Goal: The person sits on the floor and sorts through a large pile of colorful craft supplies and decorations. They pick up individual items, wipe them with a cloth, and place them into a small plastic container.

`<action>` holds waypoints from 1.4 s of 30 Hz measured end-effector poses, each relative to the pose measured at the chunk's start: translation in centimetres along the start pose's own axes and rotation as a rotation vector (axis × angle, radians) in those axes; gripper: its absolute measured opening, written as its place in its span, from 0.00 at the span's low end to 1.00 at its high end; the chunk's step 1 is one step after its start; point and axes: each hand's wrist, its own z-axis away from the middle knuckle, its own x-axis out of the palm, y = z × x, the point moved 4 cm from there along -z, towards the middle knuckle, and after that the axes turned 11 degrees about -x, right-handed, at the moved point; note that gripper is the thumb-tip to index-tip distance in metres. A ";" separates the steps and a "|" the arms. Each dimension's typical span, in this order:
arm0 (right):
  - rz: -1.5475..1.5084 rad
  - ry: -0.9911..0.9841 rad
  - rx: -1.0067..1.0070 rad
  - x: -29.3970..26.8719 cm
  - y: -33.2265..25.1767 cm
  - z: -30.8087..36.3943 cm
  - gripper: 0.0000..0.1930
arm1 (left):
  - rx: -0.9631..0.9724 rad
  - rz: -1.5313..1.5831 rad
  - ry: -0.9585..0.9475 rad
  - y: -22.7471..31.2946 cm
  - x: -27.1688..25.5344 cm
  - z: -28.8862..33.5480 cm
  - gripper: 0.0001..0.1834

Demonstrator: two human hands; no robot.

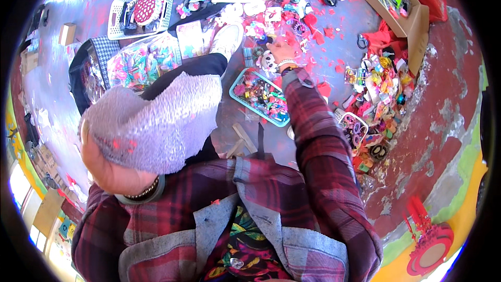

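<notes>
My left hand grips a fuzzy lavender cloth, raised in front of my left leg; most of its fingers are hidden behind the cloth. My right hand reaches down to the floor with its fingers stretched out, and I see nothing held in it. Close beside it lies a black-and-white panda-face item. Nearer to me stands a turquoise tray filled with small colourful hair accessories. Whether my right fingertips touch the things beneath them is hard to make out.
A white basket holds a red dotted item. Next to a clear bag of colourful pieces stands a dark houndstooth bag. At the right, an open cardboard box lies beside a heap of accessories. Red scraps litter the floor.
</notes>
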 end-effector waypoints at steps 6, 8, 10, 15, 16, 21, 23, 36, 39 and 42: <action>-0.023 0.150 0.194 3.8 2.0 -1.5 0.20 | -0.095 -0.015 -0.067 -0.2 1.6 -0.4 0.25; -0.044 0.079 0.164 4.2 2.0 -1.9 0.18 | -0.072 -0.086 0.007 -0.5 1.9 -0.4 0.26; -0.194 0.090 0.169 3.9 4.0 -2.3 0.15 | 0.189 -0.493 0.349 0.1 -1.8 0.6 0.26; -1.057 0.149 0.268 2.3 2.6 -0.6 0.05 | 0.146 -0.275 0.295 0.3 -1.7 1.2 0.26; -1.111 0.156 0.312 2.1 3.3 -0.3 0.04 | 0.142 -0.201 0.186 -0.1 -1.0 1.2 0.26; -1.465 0.190 0.259 -2.8 2.8 2.7 0.02 | 0.073 -0.062 -0.027 -0.7 -0.7 1.0 0.26; -1.598 0.209 0.221 -3.1 6.0 2.8 0.06 | -0.009 -0.021 -0.066 -1.4 0.2 0.6 0.26; -0.303 -0.162 0.135 -6.1 10.0 4.4 0.09 | 0.164 -0.475 0.208 -1.4 -1.9 1.6 0.28; -0.046 -0.510 0.002 -8.3 12.1 4.7 0.13 | -0.287 0.100 -0.120 -3.5 6.8 -0.6 0.30; -0.196 -0.550 0.132 -10.2 9.6 1.3 0.12 | -0.390 0.125 -0.142 -2.5 8.0 0.0 0.33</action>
